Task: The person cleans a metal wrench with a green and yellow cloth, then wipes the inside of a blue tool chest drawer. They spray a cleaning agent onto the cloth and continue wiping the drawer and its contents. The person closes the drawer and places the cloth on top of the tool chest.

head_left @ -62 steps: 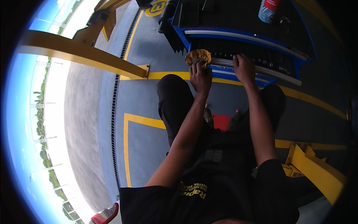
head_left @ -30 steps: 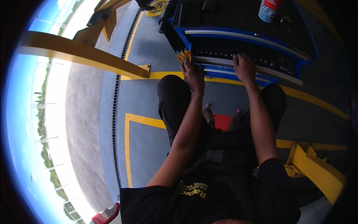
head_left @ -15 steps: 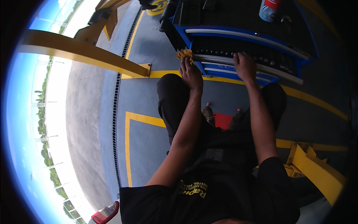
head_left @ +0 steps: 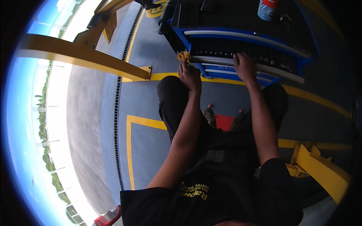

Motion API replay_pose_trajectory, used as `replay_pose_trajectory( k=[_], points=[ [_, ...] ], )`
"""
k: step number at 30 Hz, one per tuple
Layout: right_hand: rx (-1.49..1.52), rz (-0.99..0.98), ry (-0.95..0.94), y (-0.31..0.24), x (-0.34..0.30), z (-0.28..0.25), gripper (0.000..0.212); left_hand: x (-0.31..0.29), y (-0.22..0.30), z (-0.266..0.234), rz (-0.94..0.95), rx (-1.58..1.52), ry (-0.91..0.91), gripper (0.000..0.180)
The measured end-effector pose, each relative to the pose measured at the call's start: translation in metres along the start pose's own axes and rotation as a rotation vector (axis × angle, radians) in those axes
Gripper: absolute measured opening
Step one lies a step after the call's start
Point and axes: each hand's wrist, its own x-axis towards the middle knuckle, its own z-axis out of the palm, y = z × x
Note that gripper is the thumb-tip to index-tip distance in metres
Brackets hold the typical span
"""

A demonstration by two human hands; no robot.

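Observation:
A crumpled yellow-brown rag (head_left: pixel 183 56) is pinched in the fingers of my left hand (head_left: pixel 189 77), at the left end of an open drawer (head_left: pixel 211 59). My right hand (head_left: pixel 246 68) has its fingers curled over the front edge of that drawer, right of its middle. The drawer belongs to a blue tool cabinet (head_left: pixel 187 37). Inside it, a row of small dark sockets (head_left: pixel 222 53) lies on a black liner. My right fingertips are partly hidden against the dark drawer.
On the cabinet's black top stand a blue and red spray can (head_left: pixel 266 11) and a small dark object (head_left: pixel 285 19) beside it. A yellow steel beam (head_left: pixel 86 58) reaches in from the left, and another yellow lift part (head_left: pixel 320 169) is at lower right. A floor drain (head_left: pixel 117 113) runs on the left.
My left hand has drawn slightly back and left with the rag, turning a little. My right hand stays at the drawer edge. The whole view has shifted slightly.

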Motion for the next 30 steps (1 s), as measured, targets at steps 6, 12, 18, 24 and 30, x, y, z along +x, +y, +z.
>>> replay_pose_trajectory(
  k=[6, 12, 18, 24, 30],
  points=[
    [0.012, 0.001, 0.072, 0.011, 0.001, 0.006, 0.028, -0.024, 0.052, -0.001, 0.243, -0.064, -0.200, 0.035],
    [-0.048, -0.042, 0.047, 0.001, 0.004, 0.004, 0.029, -0.052, 0.060, 0.005, 0.567, -0.152, -0.387, 0.025],
    [-0.021, -0.018, 0.020, 0.004, 0.000, 0.001, 0.032, -0.016, 0.020, 0.006, -0.200, -0.200, 0.040, 0.029],
    [-0.101, -0.017, 0.015, 0.014, 0.003, 0.007, 0.035, -0.017, 0.030, 0.014, -0.316, -0.465, 0.071, 0.033],
    [-0.085, -0.004, 0.000, 0.005, 0.005, 0.008, 0.033, -0.007, 0.005, 0.016, -0.744, -0.935, 0.156, 0.034]
  ],
)
